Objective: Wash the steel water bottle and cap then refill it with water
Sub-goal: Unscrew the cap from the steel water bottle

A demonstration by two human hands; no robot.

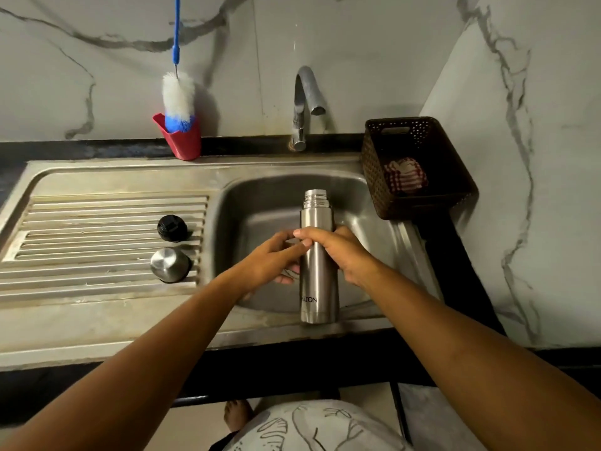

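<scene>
Far left, the grey-veined marble wall runs behind a black counter ledge, and below it the ribbed steel drainboard looks dull and water-stained. On its right end sit two pieces just beside each other: the black inner stopper farther back and the steel cap nearer me, dome up. Behind them on the ledge, a red holder takes the head of a blue-and-white bottle brush, which hangs from a blue handle. Now my left hand is cupped against the left side of the steel water bottle, fingers curled onto it. The bottle stands upright over the sink basin, threaded mouth open, its base down at the near rim; I can't tell whether it rests there. My right hand wraps the bottle's right side, thumb lying across the front, a firm hold around the middle. The curved tap stands on the far side, its spout above the basin. To the right, a brown perforated basket sits on the counter with a red checked cloth inside, and the marble side wall closes the corner.
</scene>
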